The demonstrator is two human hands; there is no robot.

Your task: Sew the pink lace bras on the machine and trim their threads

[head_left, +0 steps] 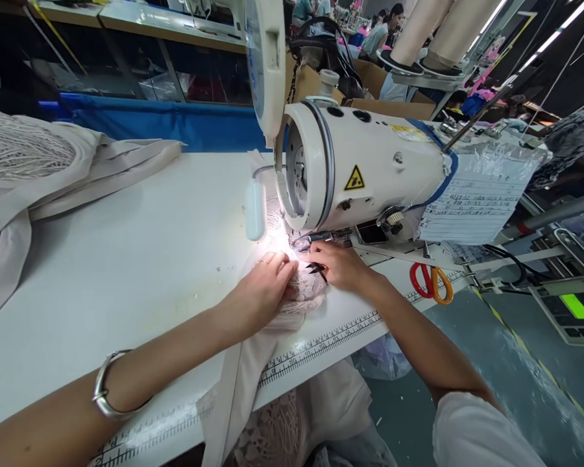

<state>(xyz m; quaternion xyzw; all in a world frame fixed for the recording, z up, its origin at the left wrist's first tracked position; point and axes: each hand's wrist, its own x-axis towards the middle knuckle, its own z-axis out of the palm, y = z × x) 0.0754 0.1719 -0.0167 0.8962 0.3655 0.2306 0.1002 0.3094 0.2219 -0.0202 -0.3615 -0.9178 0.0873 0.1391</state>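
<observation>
My left hand (263, 292) is closed over pale pink lace fabric (305, 290), its fingertips pressed together just in front of the sewing machine's (377, 168) brightly lit stitching area. Across from it, my right hand (343, 264) is closed, with thumb and forefinger at the fabric's edge beside the presser foot (304, 242). Dark pointed blades of small thread snips (315, 267) jut out from under the right hand's fingers. The needle is lost in the glare. Part of the fabric hangs over the table's front edge as a plain beige band (236, 389).
A small lamp (255, 211) stands left of the machine head. Scissors with red and orange handles (431, 283) lie to the right. More beige lace garments (58, 162) are heaped at the left. A printed ruler (321, 345) runs along the front of the white table (141, 259).
</observation>
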